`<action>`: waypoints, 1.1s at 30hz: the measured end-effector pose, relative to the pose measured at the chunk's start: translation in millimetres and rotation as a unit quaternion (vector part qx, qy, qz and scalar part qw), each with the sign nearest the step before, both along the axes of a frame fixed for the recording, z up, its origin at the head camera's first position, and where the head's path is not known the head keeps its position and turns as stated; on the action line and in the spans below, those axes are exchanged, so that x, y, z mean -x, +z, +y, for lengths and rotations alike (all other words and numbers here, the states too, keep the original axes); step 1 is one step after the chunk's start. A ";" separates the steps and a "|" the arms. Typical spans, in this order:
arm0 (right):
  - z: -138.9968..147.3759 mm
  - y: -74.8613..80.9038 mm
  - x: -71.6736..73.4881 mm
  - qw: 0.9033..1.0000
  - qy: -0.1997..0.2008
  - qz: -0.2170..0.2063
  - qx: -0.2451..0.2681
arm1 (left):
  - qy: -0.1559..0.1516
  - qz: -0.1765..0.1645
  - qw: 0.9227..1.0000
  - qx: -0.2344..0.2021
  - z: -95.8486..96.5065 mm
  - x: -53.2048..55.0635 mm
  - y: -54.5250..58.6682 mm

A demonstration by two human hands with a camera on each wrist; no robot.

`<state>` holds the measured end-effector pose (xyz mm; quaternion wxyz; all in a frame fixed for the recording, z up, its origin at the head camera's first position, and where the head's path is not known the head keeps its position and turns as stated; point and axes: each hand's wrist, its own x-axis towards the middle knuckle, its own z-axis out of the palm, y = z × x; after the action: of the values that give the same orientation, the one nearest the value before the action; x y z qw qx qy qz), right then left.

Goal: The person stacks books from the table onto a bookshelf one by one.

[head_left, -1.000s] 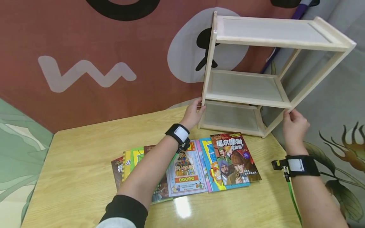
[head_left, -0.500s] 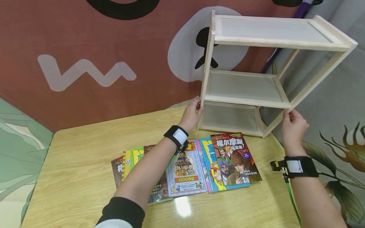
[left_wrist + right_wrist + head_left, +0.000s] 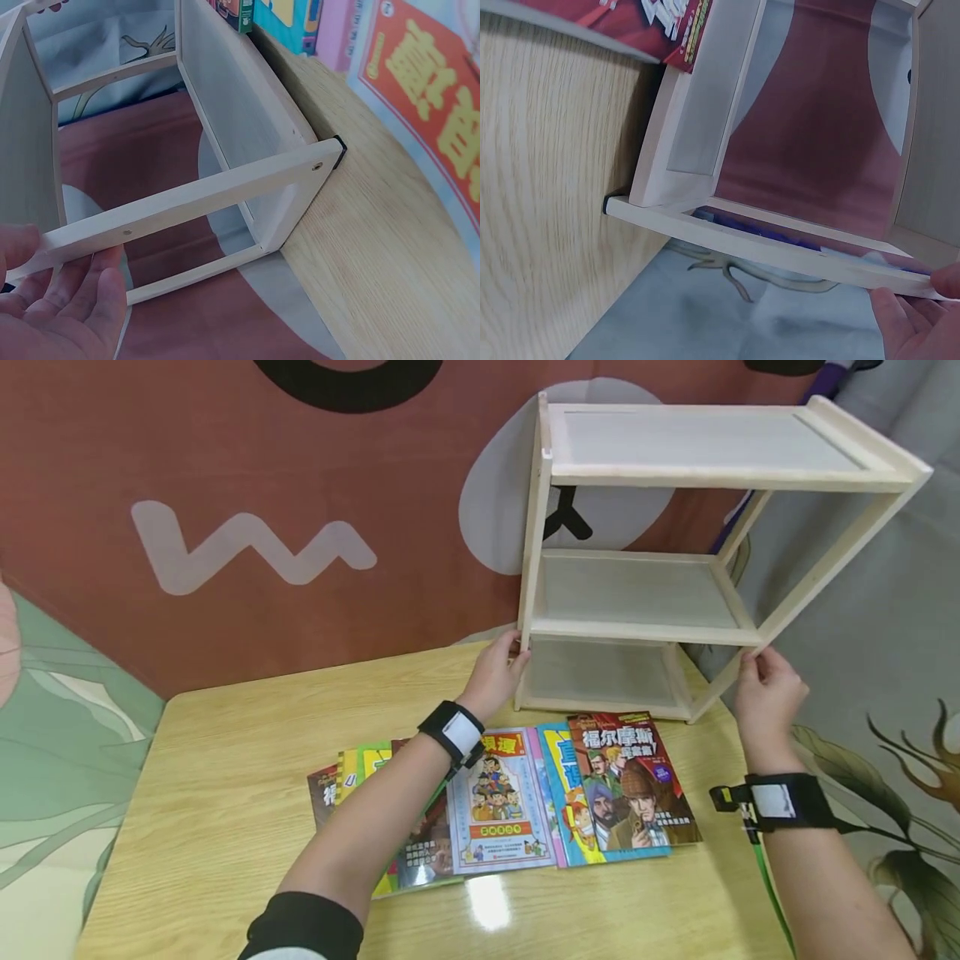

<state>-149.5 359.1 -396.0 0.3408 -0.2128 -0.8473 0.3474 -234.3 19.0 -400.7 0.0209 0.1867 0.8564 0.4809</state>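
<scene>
The table (image 3: 210, 777) spans the lower view, a brown cloth rising behind it. At two o'clock stands the shelf (image 3: 645, 593), three boards high, its front feet on the tabletop. At six o'clock books (image 3: 502, 810) lie in an overlapping row; the red one (image 3: 637, 785) at the row's three o'clock end lies just beside the shelf's base, touching or not I cannot tell. At the shelf's eight o'clock, the left hand (image 3: 491, 675) grips a post, thumb and fingers on either side; at five o'clock the right hand (image 3: 770, 697) pinches the front post. The step looks like steadying or placing the shelf; any shift calls for both hands moving evenly, clear of the books.
</scene>
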 end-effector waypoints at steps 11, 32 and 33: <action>-17.9 1.6 6.2 0.999 0.044 -0.008 0.014 | 0.010 0.003 1.000 -0.020 -26.5 -7.7 -1.5; -53.0 3.1 17.4 0.995 0.098 0.029 0.000 | 0.048 0.030 0.997 -0.043 -71.8 -21.1 -2.2; -54.0 2.9 17.5 0.995 0.098 0.030 -0.001 | 0.049 0.031 0.997 -0.043 -73.2 -21.8 -2.4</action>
<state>-167.0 305.1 -393.1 0.3303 -0.1175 -0.8540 0.3844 -212.5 -54.1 -403.1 -0.0379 0.1600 0.8431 0.5120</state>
